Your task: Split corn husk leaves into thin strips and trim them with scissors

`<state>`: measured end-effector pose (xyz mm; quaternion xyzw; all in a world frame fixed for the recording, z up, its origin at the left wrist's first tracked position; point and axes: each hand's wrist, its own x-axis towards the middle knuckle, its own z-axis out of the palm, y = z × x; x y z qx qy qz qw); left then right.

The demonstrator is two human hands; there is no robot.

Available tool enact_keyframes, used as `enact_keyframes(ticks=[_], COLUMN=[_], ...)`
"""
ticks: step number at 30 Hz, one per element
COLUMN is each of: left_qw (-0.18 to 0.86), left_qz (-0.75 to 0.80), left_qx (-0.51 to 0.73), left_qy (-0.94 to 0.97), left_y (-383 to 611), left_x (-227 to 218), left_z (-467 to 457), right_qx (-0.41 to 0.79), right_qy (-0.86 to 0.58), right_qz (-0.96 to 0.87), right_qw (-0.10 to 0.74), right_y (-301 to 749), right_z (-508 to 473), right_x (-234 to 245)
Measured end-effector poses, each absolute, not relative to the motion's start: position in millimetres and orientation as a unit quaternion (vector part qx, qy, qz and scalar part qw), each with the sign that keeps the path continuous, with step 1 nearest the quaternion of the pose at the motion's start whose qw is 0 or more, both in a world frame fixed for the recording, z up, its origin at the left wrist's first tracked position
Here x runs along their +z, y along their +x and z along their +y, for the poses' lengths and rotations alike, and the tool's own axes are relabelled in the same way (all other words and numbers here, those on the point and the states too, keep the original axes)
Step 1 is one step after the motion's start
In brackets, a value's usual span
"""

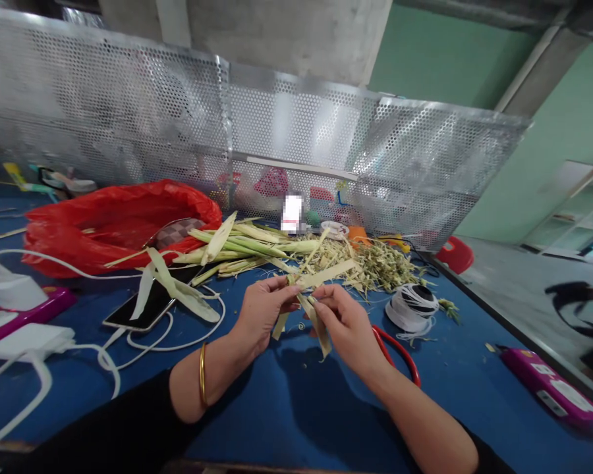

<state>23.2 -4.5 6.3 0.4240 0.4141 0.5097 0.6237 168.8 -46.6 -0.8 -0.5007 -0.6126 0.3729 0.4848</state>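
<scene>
Above the blue tabletop, pale flat leaf strips [329, 273] cross one another between my hands. My left hand [264, 308] pinches them where they meet, thumb on top. My right hand [344, 319] is closed at the right of the crossing, its thumb and fingertips on a strip. One strip end [320, 332] hangs down between the hands, and a shorter one shows under my left fingers. Just behind the hands lies a heap of pale green leaf stalks [261, 240]. A red looped handle [405, 352] lies partly hidden beneath my right forearm.
At the left stand a red plastic bag [118, 227], a phone [141, 306] under loose leaves, and white cables with chargers [32, 339]. Shredded leaf bits [383, 263] and a white cord spool [412, 308] lie right. A purple box [553, 385] sits near the right edge. Perforated metal panels [296, 118] close the back.
</scene>
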Motion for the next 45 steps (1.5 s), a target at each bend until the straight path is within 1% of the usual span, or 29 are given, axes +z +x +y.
enact_keyframes(ticks=[4,6,9,11,14,16,22,27,32,34,36,38,41,43,45], left_qw=[0.632,0.635,0.640,0.642,0.647,0.647,0.650,0.657,0.624,0.614,0.615,0.626,0.651,0.666,0.672], left_qz=[0.410,0.409,0.407,0.415,0.414,0.407,0.398,0.370,0.356,0.385,0.415,0.424,0.410,0.401,0.398], left_qx=[0.511,0.510,0.505,0.489,0.446,0.415,0.367,0.373,0.408,0.424,0.442,0.460,0.470,0.470,0.472], left_qy=[0.415,0.413,0.412,0.421,0.460,0.494,0.533,0.540,0.563,0.544,0.504,0.466,0.433,0.419,0.409], left_y=[22.4,22.9,23.9,24.7,26.2,26.8,26.1,27.4,31.6,31.3,29.0,25.7,22.0,21.7,22.7], left_x=[5.9,5.8,6.3,7.3,9.1,10.0,9.4,4.0,2.1,4.7,8.1,10.6,11.3,9.9,8.2], left_z=[-4.2,-5.1,-6.9,-8.8,-12.7,-14.7,-14.7,-16.4,-20.3,-19.0,-15.8,-11.9,-7.9,-7.1,-7.3], right_qx=[0.239,0.190,0.114,0.040,-0.072,-0.108,-0.115,-0.082,-0.057,-0.075,-0.122,-0.174,-0.216,-0.218,-0.215], right_qy=[-0.437,-0.423,-0.430,-0.429,-0.432,-0.434,-0.521,-0.550,-0.577,-0.556,-0.525,-0.504,-0.490,-0.488,-0.491], right_qz=[-0.743,-0.774,-0.794,-0.805,-0.790,-0.781,-0.750,-0.728,-0.706,-0.705,-0.701,-0.704,-0.738,-0.765,-0.779], right_qw=[0.448,0.431,0.414,0.408,0.429,0.435,0.392,0.402,0.408,0.435,0.466,0.469,0.411,0.360,0.326], right_y=[173.9,176.3,178.3,178.7,179.2,179.9,182.2,182.3,179.3,179.6,181.7,184.7,187.6,187.1,185.4], right_z=[-47.6,-45.6,-44.2,-45.1,-46.3,-45.2,-38.0,-37.8,-38.7,-39.8,-41.6,-43.5,-44.6,-43.6,-42.1], right_x=[-0.6,-1.4,-1.1,1.2,6.5,8.2,0.1,-2.9,-1.8,0.8,4.6,8.5,12.1,12.5,11.8])
